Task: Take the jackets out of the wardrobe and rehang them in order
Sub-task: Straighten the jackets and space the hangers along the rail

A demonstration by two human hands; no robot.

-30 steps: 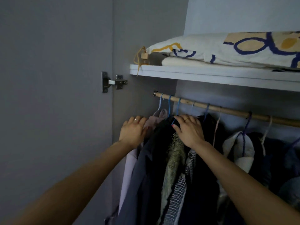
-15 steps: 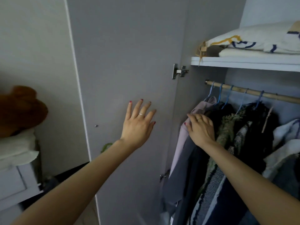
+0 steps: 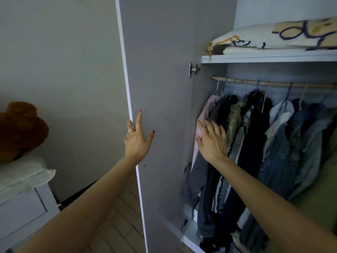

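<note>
- The jackets (image 3: 255, 139) hang in a row from the rail (image 3: 277, 84), inside the wardrobe, right of the open door (image 3: 160, 79).
- Folded bedding (image 3: 273, 40) lies on the shelf (image 3: 268, 58) above the rail.
- A dresser (image 3: 23, 207) stands left of the door.

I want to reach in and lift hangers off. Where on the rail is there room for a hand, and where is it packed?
Bare rod shows between the dark jackets and the white jacket. The left end, by the pink jacket under the right hand, is packed with hooks. The left hand is at the door.
</note>
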